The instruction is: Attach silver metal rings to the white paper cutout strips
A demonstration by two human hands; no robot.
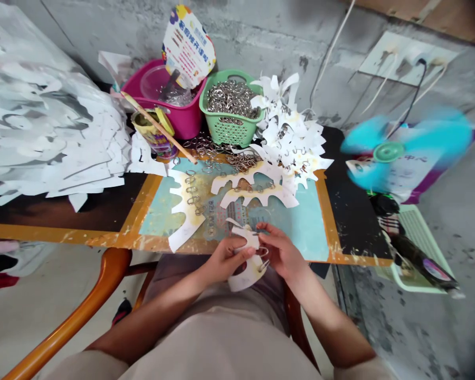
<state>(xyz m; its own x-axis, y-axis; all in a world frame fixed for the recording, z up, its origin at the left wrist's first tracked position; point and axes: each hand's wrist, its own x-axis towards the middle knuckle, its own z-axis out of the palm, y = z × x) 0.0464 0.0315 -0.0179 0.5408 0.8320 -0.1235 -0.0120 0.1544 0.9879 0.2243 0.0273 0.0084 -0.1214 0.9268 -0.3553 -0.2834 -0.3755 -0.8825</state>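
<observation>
Both hands meet over my lap at the near edge of the board (158,211). My left hand (221,259) pinches a white toothed paper cutout (245,272), thumb on top. My right hand (279,250) holds the cutout's right edge, fingers closed around a small metal ring (263,252) at one tooth. On the board lie more toothed cutouts with rings along their teeth (190,206) (257,191). Loose metal rings (221,153) are scattered behind them.
A green basket (230,129) full of rings and a pink tub (182,119) stand at the back. White paper pieces are piled at left (51,137) and behind the board (291,132). A blue fan (388,150) spins at right. An orange chair arm (83,311) is below left.
</observation>
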